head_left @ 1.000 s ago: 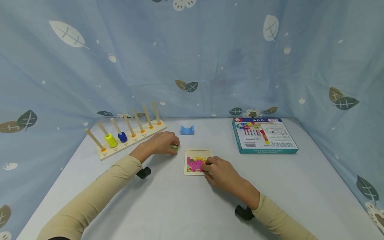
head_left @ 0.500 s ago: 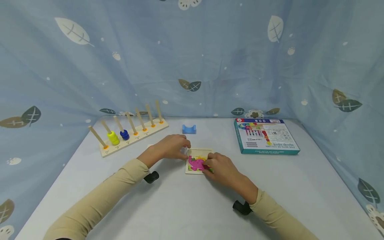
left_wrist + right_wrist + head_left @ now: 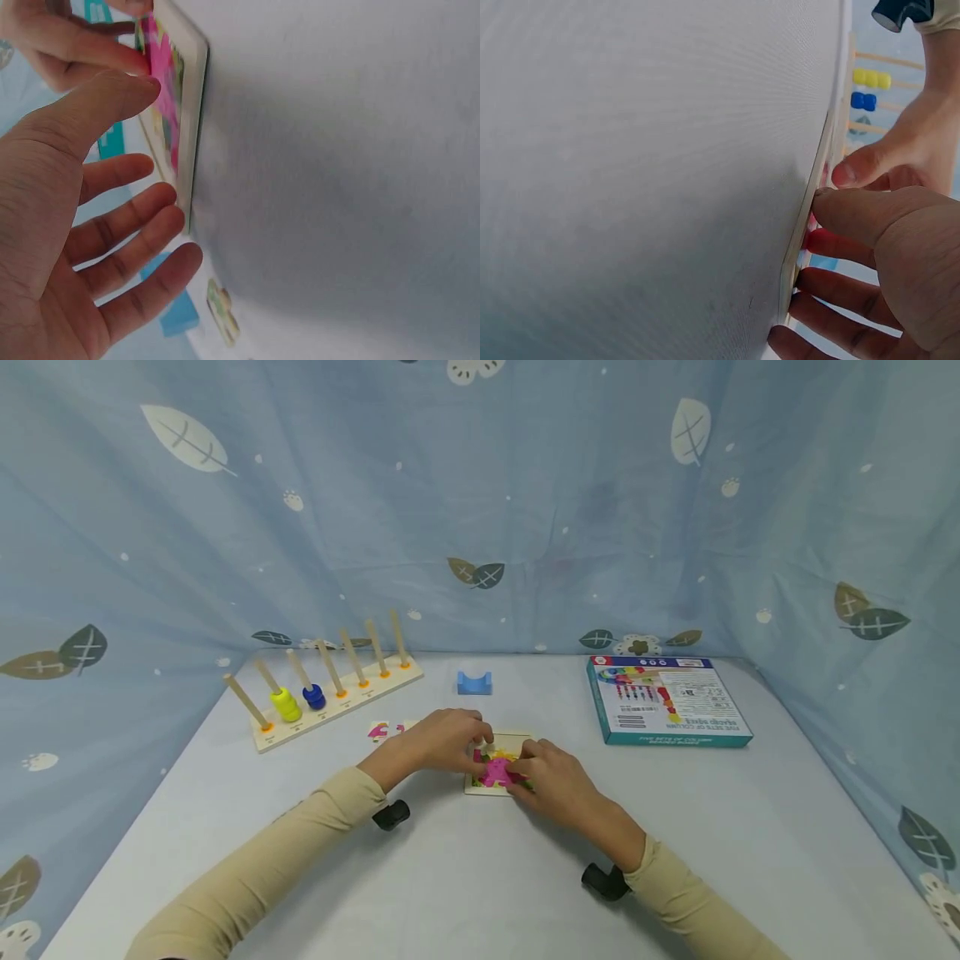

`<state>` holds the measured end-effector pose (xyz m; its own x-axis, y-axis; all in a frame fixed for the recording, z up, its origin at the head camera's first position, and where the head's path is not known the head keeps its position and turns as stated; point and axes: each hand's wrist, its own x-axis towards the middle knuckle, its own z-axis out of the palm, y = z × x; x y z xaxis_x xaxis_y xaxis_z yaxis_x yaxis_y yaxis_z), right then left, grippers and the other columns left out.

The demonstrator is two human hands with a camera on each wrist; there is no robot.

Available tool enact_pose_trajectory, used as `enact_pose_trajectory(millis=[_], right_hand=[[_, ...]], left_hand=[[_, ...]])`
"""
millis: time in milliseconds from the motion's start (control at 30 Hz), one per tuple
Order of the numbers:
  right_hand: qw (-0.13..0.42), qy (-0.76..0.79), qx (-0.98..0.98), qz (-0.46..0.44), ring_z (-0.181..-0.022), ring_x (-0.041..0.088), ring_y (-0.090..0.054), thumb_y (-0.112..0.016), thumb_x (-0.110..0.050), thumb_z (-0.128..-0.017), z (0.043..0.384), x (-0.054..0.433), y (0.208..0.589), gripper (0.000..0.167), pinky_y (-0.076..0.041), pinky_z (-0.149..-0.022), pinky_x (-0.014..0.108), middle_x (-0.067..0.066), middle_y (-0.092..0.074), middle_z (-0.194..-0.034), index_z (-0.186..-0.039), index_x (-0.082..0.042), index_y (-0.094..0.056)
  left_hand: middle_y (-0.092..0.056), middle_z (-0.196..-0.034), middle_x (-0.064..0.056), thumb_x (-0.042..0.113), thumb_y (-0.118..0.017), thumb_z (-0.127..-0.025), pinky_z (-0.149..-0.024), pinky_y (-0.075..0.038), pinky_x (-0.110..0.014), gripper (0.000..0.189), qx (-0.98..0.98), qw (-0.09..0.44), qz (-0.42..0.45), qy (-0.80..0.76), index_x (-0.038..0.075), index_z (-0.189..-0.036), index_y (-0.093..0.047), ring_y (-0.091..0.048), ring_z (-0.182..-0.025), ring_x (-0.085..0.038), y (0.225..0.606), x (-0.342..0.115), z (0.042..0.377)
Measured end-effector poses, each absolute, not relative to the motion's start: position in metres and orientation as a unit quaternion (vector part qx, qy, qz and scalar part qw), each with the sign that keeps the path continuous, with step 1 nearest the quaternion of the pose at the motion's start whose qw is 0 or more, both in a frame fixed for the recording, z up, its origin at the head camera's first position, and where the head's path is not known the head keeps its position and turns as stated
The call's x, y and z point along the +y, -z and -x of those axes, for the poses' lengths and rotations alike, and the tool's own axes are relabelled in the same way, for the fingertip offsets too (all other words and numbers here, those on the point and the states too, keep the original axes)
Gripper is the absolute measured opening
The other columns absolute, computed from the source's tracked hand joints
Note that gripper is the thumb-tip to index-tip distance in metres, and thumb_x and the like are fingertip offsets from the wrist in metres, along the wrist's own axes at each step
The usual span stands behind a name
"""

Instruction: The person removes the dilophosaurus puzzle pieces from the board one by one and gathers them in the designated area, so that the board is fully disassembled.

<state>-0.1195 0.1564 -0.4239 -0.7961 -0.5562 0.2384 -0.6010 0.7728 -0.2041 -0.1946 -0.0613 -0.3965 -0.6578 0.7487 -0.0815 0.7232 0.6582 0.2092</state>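
A small wooden puzzle tray (image 3: 480, 791) with a pink dinosaur picture (image 3: 497, 772) lies on the white table between both hands. My left hand (image 3: 448, 740) reaches over its left side. In the left wrist view the left thumb (image 3: 124, 97) overlaps the picture while the other fingers spread loosely, with no piece seen in them. From the right, my right hand (image 3: 557, 783) rests its bent fingertips on the picture's right part. The right wrist view shows the right thumb (image 3: 840, 206) at the tray's near edge, the other fingers along its side. Fingers cover part of the picture.
Loose puzzle pieces (image 3: 378, 732) lie behind the left forearm. A pegged counting board (image 3: 330, 707) with yellow and blue beads stands at the back left. A blue notched block (image 3: 474, 683) is behind the tray, and a flat teal box (image 3: 671, 702) lies at the back right.
My left hand has moved right from beside the tray, where it pinched a small puzzle piece, to over the tray's left side. My right hand has stayed at the tray's right side.
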Motion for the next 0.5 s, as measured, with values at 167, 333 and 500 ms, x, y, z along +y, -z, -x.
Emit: enact_pose_trajectory(millis=[167, 333, 500], right_hand=[[0.092, -0.134, -0.934, -0.319, -0.078, 0.013, -0.050, -0.084, -0.032, -0.081, 0.120, 0.157, 0.425, 0.030, -0.046, -0.061, 0.023, 0.000, -0.059, -0.089, -0.103, -0.012, -0.080], [0.093, -0.132, -0.934, -0.320, -0.077, 0.013, -0.049, -0.084, -0.033, -0.082, 0.120, 0.157, 0.426, 0.030, -0.044, -0.060, 0.022, 0.000, -0.058, -0.089, -0.104, -0.013, -0.080], [0.090, -0.136, -0.934, -0.318, -0.077, 0.013, -0.048, -0.084, -0.033, -0.082, 0.120, 0.157, 0.425, 0.029, -0.044, -0.060, 0.022, 0.000, -0.058, -0.089, -0.103, -0.014, -0.080]], left_hand=[[-0.063, -0.096, 0.004, 0.041, -0.081, -0.081, -0.073, -0.049, -0.029, 0.038, 0.903, 0.065, -0.420, -0.068, 0.017, -0.110, -0.074, -0.058, -0.083, -0.008, 0.399, -0.056, 0.191], [-0.062, -0.093, 0.004, 0.036, -0.081, -0.082, -0.070, -0.047, -0.027, 0.037, 0.903, 0.059, -0.420, -0.064, 0.017, -0.112, -0.073, -0.055, -0.080, -0.008, 0.401, -0.053, 0.187], [-0.060, -0.089, 0.003, 0.031, -0.081, -0.082, -0.065, -0.045, -0.026, 0.039, 0.909, 0.067, -0.405, -0.074, 0.013, -0.115, -0.071, -0.053, -0.076, -0.009, 0.399, -0.050, 0.180]])
